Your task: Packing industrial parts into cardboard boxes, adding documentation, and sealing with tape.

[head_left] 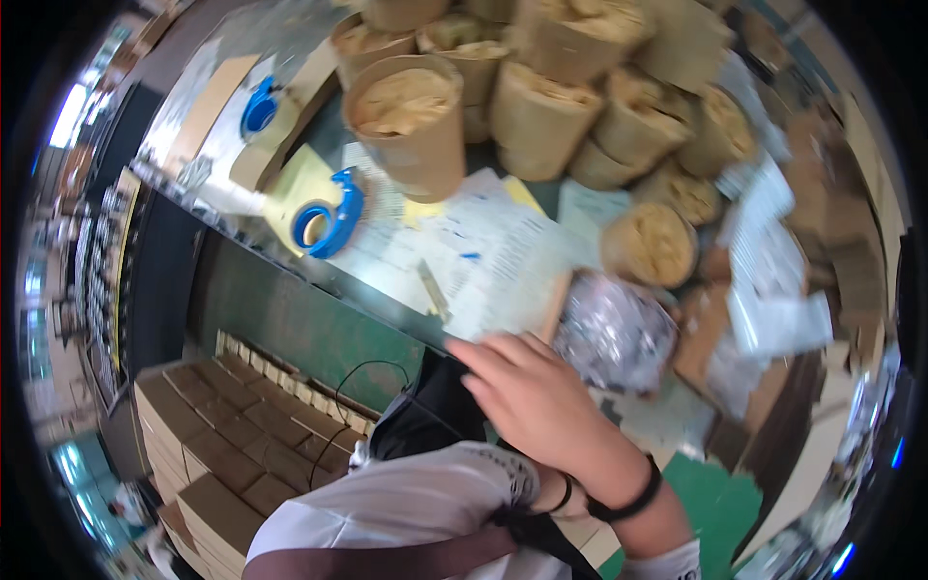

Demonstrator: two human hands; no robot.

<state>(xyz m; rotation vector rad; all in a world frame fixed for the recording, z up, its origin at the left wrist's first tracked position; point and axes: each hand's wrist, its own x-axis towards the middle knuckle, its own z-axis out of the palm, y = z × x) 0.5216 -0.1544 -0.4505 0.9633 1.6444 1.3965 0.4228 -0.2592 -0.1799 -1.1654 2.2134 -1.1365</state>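
My right hand [532, 396], with a black wristband, is over the near edge of the worktable, fingers stretched out to the left and apart. Nothing shows in its grasp. My left wrist [559, 491], with a thin dark band, passes behind the right wrist; its fingers are hidden. Just beyond the right fingertips are printed and handwritten sheets [493, 242] with a narrow tan, blade-like tool [431, 288] on them. Right of that hand, a clear plastic bag [616, 329] of shiny contents sits in an open carton.
Brown cardboard tubs [425, 145] with crumpled paper on top crowd the table's far side. Two blue tape dispensers [346, 208] lie at the left. Stacked brown cartons [222, 425] stand below left; bubble wrap [768, 261] and cardboard lie at the right.
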